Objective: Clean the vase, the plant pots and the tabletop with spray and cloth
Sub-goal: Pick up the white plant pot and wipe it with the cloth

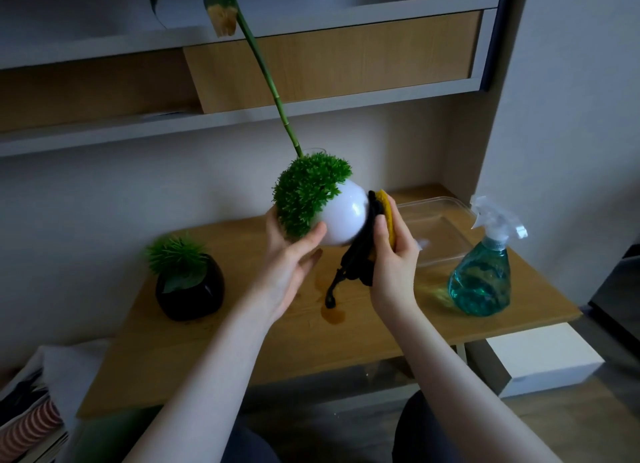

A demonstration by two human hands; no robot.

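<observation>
Wooden tabletop (346, 324) below wall shelves. The left hand (291, 254) grips the white pot (346, 216), tilted above the table; the right hand (391, 254) clasps the cloth (367, 241) against its underside. Wiping step; next, probably turning the pot. Spray bottle (481, 279) stands right.

Held above tabletop (242, 331) centre: tilted pot (341, 216), left hand (291, 254) to its left, cloth (367, 244) in right hand (391, 254) against its right; second pot (190, 289) on left, spray bottle (483, 275) on right, tray (440, 227) behind bottle
</observation>
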